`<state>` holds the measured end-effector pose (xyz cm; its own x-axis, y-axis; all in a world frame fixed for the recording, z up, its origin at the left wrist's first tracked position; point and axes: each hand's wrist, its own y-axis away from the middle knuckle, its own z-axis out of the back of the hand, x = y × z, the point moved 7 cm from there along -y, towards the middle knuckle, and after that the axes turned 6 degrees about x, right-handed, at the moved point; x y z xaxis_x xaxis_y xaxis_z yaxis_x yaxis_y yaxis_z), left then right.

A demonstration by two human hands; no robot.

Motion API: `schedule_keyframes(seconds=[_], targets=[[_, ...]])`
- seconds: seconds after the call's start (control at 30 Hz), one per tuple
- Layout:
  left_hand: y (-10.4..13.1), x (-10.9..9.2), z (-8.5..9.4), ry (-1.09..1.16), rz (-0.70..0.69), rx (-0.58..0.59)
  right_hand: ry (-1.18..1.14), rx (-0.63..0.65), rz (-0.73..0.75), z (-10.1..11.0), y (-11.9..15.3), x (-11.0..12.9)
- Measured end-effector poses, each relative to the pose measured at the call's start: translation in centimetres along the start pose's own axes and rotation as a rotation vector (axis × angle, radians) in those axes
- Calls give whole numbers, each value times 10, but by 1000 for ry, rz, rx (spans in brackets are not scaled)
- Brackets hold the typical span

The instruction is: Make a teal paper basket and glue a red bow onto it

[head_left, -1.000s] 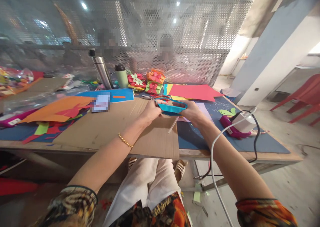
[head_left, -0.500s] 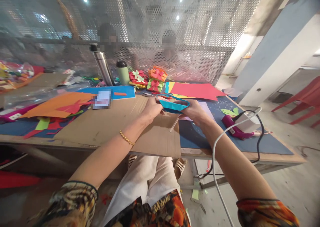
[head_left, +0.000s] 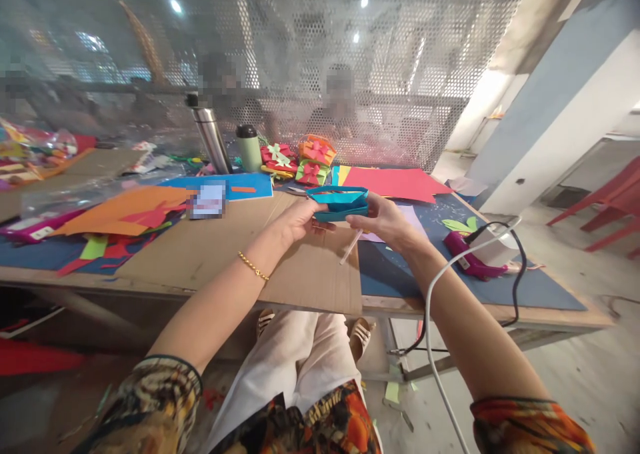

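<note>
A small blue paper basket (head_left: 343, 209) is held above the cardboard sheet, its open top and a strip-like handle along its far side facing me. My left hand (head_left: 303, 217) grips its left end, with some fingers underneath. At the right end, my right hand (head_left: 383, 219) pinches the paper wall between thumb and fingers. Below the right hand a thin white stick (head_left: 350, 249) lies across the right edge of the cardboard (head_left: 225, 254). Scissors (head_left: 297, 191) lie just beyond the left hand, partly hidden by the basket.
Finished-looking paper baskets with bows (head_left: 315, 161) stand at the back beside a green bottle (head_left: 249, 149) and a steel flask (head_left: 211, 137). Red sheets (head_left: 395, 182) lie behind my hands, orange paper (head_left: 120, 207) to the left. A purple power strip (head_left: 470, 254) with a white cable (head_left: 431, 334) is on the right.
The blue basket has shifted slightly left and been tilted so its inside shows more. My right hand's fingers have changed position at its right end.
</note>
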<state>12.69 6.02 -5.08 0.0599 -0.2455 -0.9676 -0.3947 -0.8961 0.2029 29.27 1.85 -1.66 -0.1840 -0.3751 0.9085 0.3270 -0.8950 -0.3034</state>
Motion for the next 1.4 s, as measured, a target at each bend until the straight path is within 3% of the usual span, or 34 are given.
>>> schedule_keyframes(seconds=[0.2,0.4,0.6,0.7,0.77,0.83,0.93,1.0,1.07,1.2,1.4], targets=[[2,1,-4,146,35,119,-60,-113,-56,8,-4,-14],[6,-4,-14,161,-57,240,-184,-144,-111,11,-5,-22],[3,-9,-10,161,-205,141,-114,-125,-159,13,-2,-18],[3,-12,-6,174,-223,112,84,-330,-131,38,4,-10],[5,-11,-7,137,-202,152,276,-539,-12,57,12,6],[8,-8,-13,74,-156,241,419,-601,135,60,16,21],[13,-1,-23,-21,-97,370,476,-365,195,42,10,26],[14,0,-25,-54,-90,396,489,-189,148,26,6,21],[14,0,-24,-61,-97,384,515,-91,114,17,4,17],[12,0,-20,-52,-107,355,532,-57,138,14,3,16],[10,0,-21,-60,-136,406,521,-128,129,20,5,16]])
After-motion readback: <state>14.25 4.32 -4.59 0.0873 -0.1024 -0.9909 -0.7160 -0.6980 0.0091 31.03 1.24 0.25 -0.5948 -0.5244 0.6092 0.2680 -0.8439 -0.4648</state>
